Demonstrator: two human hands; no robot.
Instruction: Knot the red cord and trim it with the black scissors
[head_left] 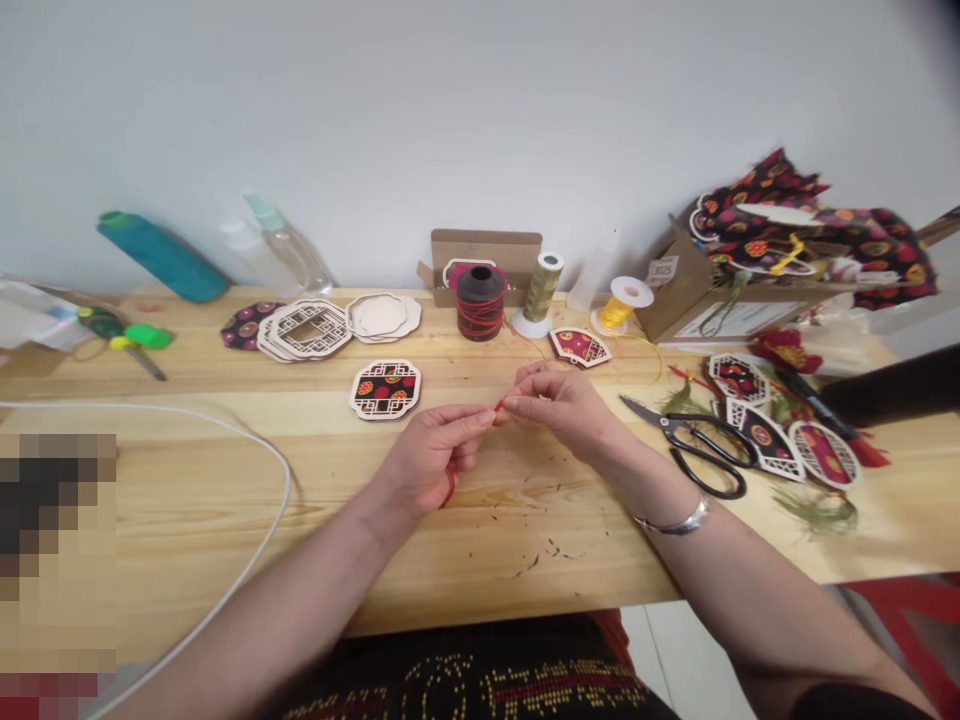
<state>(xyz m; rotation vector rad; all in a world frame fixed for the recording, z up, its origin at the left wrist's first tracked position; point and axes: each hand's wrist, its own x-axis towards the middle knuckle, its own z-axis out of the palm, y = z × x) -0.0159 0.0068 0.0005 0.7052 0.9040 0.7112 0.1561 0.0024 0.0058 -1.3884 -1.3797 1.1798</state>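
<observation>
My left hand [435, 455] and my right hand [559, 405] meet over the middle of the wooden table [300, 520], both pinched on a thin red cord [499, 403]. The cord shows as a short red bit between the fingertips and as a loop [450, 487] under my left palm. A silver bracelet [679, 523] sits on my right wrist. Just behind the hands lie a lattice-framed ornament with patterned cloth [385, 388] and a fan-shaped one [579, 346]. A dark spool wound with red cord [480, 302] stands further back.
Black scissors [701, 447] lie right of my right hand, beside several finished ornaments [787, 430]. A green-gold spool [541, 290], a yellow spool [622, 305], a stack of wooden lattice frames [307, 328], a cardboard box with patterned fabric [750, 270] and a white cable [255, 440] also lie on the table.
</observation>
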